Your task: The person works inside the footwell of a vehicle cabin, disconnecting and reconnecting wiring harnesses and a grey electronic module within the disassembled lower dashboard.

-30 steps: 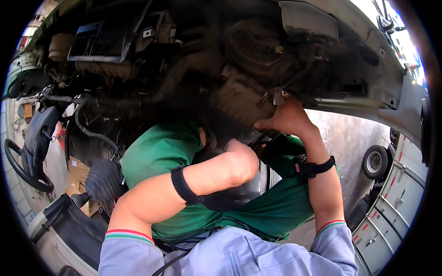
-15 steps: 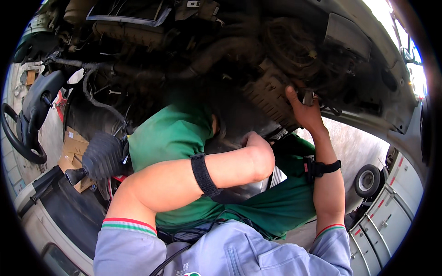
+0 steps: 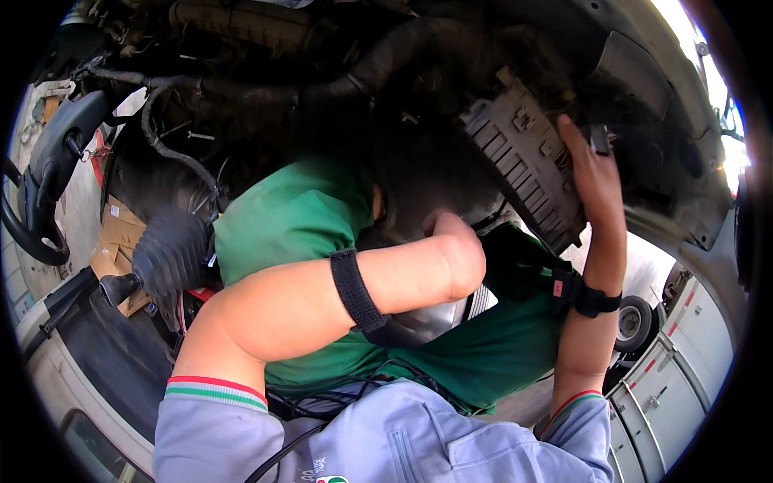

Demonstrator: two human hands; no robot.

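My right hand (image 3: pixel 597 181) grips the right edge of a ribbed grey plastic housing (image 3: pixel 527 157) under the stripped dashboard. The thumb points up along its edge, and the other fingers are mostly hidden behind. A small dark connector-like piece (image 3: pixel 600 138) shows beside those fingers. The housing hangs tilted, its slotted face towards me. My left forearm crosses in front of me, with a black strap (image 3: pixel 358 290) round it. At its end my left hand (image 3: pixel 444 224) bends away over a dark, shadowed area between my green-trousered legs (image 3: pixel 298 213); its fingers are hidden.
A thick wiring harness (image 3: pixel 173 157) runs along the dark dash frame. At left are a steering wheel (image 3: pixel 24 213), a gear lever with ribbed boot (image 3: pixel 169 253) and cardboard (image 3: pixel 121 233). Black cables (image 3: pixel 338 398) lie across my lap. A wheel (image 3: pixel 634 322) stands outside at right.
My right hand has moved right and slightly up, and the ribbed housing has shifted right with it, turning more of its slotted face into view. My left arm has barely moved.
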